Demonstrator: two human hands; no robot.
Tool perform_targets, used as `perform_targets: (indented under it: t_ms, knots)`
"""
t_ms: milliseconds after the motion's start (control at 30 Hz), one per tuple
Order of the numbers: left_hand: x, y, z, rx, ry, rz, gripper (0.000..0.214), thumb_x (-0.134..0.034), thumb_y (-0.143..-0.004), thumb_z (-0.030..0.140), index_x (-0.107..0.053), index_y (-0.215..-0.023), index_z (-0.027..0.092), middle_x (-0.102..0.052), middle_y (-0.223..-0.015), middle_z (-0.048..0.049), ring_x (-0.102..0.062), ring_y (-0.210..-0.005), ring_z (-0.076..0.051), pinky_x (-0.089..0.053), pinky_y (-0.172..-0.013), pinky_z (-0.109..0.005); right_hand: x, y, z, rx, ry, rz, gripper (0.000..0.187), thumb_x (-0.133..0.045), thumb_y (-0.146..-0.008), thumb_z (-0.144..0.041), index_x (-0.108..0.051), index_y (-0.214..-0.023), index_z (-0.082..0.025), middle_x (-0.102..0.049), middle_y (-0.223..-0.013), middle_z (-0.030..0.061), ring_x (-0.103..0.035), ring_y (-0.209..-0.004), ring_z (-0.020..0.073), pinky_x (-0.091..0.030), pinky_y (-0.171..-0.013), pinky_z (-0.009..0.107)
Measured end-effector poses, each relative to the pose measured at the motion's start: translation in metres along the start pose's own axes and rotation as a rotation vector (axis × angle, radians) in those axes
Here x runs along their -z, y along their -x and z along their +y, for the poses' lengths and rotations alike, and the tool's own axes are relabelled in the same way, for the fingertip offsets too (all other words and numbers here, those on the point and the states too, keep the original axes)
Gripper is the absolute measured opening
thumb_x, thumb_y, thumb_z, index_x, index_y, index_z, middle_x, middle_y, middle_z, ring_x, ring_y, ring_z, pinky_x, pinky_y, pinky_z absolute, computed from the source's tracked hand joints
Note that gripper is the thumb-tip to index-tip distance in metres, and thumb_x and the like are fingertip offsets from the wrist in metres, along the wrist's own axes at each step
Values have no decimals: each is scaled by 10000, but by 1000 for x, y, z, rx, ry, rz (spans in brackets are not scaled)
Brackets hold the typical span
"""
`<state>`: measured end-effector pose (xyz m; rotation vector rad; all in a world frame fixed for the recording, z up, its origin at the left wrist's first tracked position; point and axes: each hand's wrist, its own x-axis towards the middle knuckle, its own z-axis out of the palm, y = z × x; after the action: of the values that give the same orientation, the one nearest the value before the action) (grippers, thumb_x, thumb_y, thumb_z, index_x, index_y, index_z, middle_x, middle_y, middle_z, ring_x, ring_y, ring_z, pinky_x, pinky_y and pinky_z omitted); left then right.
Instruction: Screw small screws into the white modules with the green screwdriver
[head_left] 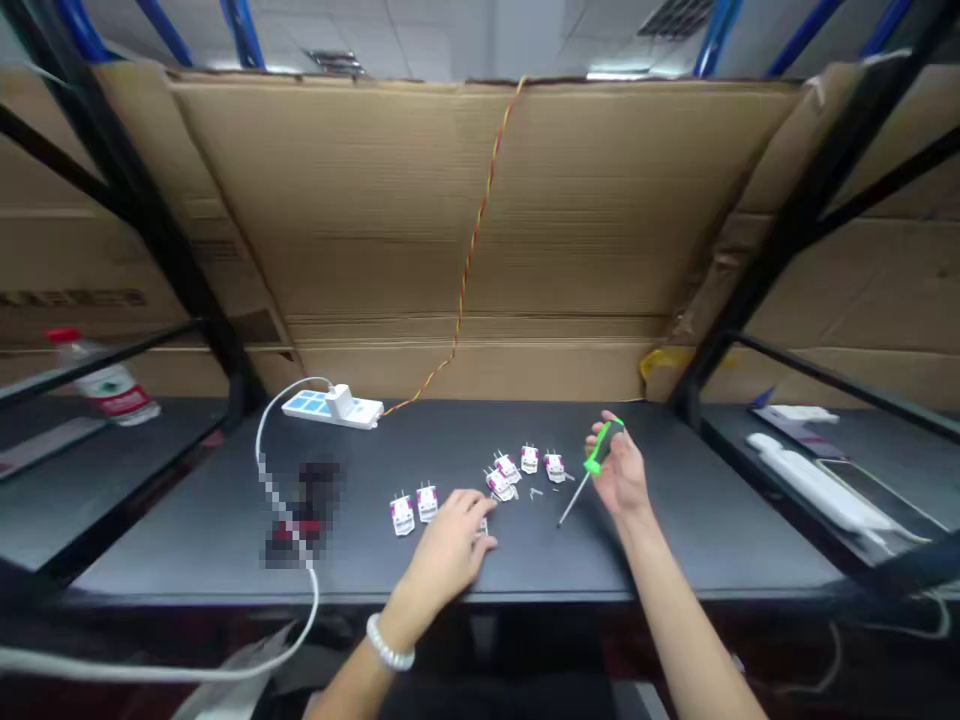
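My right hand, right of centre in the frame, is closed around the green handle of a screwdriver. The thin metal shaft slants down and to the left, its tip at or just above the dark tabletop. My left hand, lower centre, lies palm down on the tabletop with the fingers curled over a small white part, only the edge of which shows at the fingertips. I cannot tell whether the fingers actually grip it. A white bead bracelet circles the left wrist.

Just left of that hand stands a pair of white-and-magenta plug pieces. Between the two hands, slightly higher, sits a cluster of four more plug pieces, with tiny loose screws beside them.

Further out, a white power strip with a charger plugged in lies at the table's back left. A red-and-yellow twisted wire climbs the cardboard wall behind it. A water bottle lies on the left shelf.
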<state>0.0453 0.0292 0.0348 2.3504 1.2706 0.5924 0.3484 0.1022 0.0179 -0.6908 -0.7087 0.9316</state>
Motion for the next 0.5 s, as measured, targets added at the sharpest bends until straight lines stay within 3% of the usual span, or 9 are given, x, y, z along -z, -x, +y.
perform_targets:
  t_ms: [133, 333, 500]
  knots:
    - [-3, 5, 7, 56, -41, 35, 395, -704, -924, 118, -681, -1312, 188, -692, -1307, -94, -599, -1277, -280, -513, -1138, -442, -6, 3, 2, -5, -4, -40, 559, -946, -700, -548, -762, -1134, -247, -770, -965, 8, -731, -743, 120, -600, -670, 229]
    - [-7, 2, 10, 12, -120, -3, 366, -706, -914, 142, -701, -1276, 191, -706, -1271, -94, -611, -1233, -283, -518, -1110, -426, -3, 3, 1, 48, -37, -35, 554, -958, -678, -552, -758, -1087, -237, -775, -937, 2, -742, -729, 127, -598, -660, 234]
    - [5, -6, 14, 8, -139, 12, 382, -707, -940, 231, -697, -1320, 193, -696, -1318, -109, -616, -1242, -290, -505, -1116, -440, -4, 3, 10, 38, -24, -22, 556, -978, -662, -508, -772, -1087, -214, -789, -929, 30, -753, -715, 153, -611, -662, 268]
